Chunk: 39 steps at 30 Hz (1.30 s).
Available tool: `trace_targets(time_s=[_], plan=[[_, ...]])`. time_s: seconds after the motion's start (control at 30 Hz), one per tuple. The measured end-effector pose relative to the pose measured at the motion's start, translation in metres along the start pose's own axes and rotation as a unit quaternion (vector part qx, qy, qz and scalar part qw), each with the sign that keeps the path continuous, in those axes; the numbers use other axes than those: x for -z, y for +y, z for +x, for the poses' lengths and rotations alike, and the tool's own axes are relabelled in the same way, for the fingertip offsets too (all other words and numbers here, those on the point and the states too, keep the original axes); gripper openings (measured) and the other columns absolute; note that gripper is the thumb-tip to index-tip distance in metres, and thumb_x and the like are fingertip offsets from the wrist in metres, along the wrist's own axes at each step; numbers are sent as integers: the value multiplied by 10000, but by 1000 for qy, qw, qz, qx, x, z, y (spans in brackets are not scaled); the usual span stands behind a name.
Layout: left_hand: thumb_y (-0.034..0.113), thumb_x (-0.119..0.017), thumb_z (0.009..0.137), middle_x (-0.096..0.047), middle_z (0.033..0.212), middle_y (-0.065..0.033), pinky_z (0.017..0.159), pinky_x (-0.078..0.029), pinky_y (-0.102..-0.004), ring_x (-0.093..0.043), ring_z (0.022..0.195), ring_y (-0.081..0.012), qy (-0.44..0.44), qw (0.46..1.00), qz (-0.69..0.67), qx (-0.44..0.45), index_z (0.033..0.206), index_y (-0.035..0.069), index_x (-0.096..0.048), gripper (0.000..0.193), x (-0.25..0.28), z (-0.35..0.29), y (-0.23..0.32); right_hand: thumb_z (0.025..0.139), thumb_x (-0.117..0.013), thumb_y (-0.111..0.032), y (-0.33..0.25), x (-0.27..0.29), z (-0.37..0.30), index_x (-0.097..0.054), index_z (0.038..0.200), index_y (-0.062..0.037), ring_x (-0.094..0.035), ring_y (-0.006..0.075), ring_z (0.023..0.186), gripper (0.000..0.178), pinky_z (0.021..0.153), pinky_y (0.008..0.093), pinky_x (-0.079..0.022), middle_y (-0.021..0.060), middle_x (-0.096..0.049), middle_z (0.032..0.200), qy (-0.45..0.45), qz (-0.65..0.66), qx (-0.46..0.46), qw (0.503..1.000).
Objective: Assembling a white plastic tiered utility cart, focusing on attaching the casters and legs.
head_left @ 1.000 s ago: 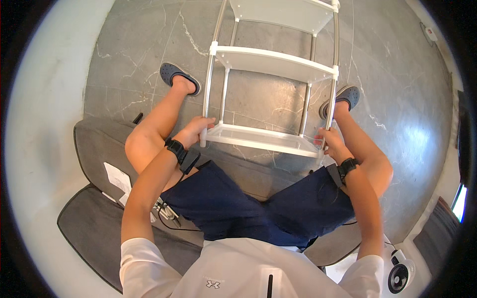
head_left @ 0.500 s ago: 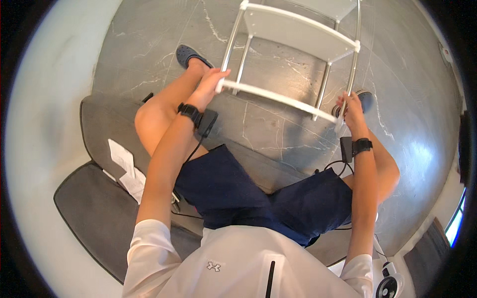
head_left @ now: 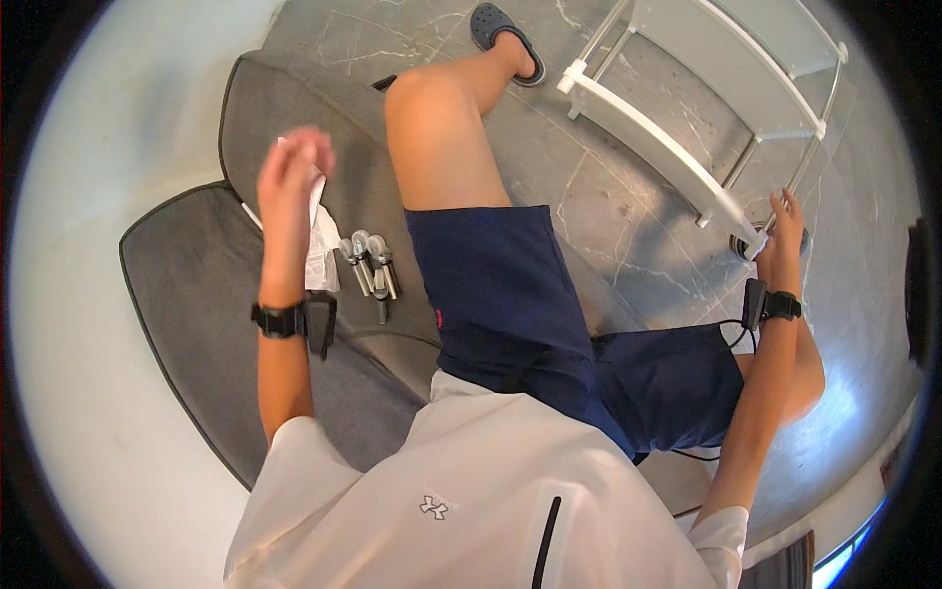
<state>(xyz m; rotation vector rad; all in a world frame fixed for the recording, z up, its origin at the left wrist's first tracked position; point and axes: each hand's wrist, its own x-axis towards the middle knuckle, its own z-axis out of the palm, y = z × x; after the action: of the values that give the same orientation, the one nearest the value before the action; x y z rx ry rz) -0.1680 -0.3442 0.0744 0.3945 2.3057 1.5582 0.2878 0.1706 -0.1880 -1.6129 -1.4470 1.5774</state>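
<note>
Left hand point(head_left: 292, 172) is raised, blurred, with loose fingers; right hand point(head_left: 782, 231) reaches forward, fingers curled.

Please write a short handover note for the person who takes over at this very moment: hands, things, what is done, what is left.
Left hand: raised over the grey cushion, fingers at the white paper sheet; grip unclear, blurred.
Right hand: holds the corner of the white metal-framed shelf rack, which stands tilted on the grey marble floor.
Small metal caster parts lie loose on the cushion beside the paper.
Done: rack frame looks assembled.
Left: the caster parts are not yet on the rack, it seems.
</note>
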Motion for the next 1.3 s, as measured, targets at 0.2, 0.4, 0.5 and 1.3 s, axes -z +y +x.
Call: trace_targets(time_s=[0.2, 0.4, 0.5, 1.3], plan=[[255, -761, 878, -668, 904, -43, 744, -502, -319, -610, 810, -144, -7, 934, 310, 180, 1057, 35, -672, 298, 94, -129, -170, 892, -724, -224, 5, -14, 0, -555, 1379, -52, -525, 260, 1120, 544, 892, 387, -464, 161, -513, 1336, -4, -16, 4, 1000], [156, -829, 786, -682, 970, -113, 762, -526, -348, -660, 839, -230, -28, 935, 332, 119, 1149, 24, -616, 441, 68, -180, -209, 892, -709, -245, 29, 2, 13, -578, 1358, -73, -586, 319, 1132, 514, 952, 392, -468, 219, -580, 1332, -18, -74, 8, 997], [101, -838, 753, -681, 1009, -133, 764, -532, -371, -668, 821, -263, -38, 921, 371, 114, 1141, 33, -599, 461, 56, -179, -199, 867, -716, -309, 31, 5, 18, -593, 1334, -61, -594, 396, 1183, 542, 989, 424, -462, 279, -570, 1352, -2, -271, 134, 953], [74, -713, 912, -593, 966, -36, 658, -540, -259, -630, 790, -112, -111, 979, 60, -160, 1081, 60, -528, 250, -92, -41, 67, 864, -689, -215, -57, -76, -87, -515, 1334, -58, -567, 412, 1187, 525, 1022, 465, -457, 224, -575, 1289, -144, -279, 273, 909]])
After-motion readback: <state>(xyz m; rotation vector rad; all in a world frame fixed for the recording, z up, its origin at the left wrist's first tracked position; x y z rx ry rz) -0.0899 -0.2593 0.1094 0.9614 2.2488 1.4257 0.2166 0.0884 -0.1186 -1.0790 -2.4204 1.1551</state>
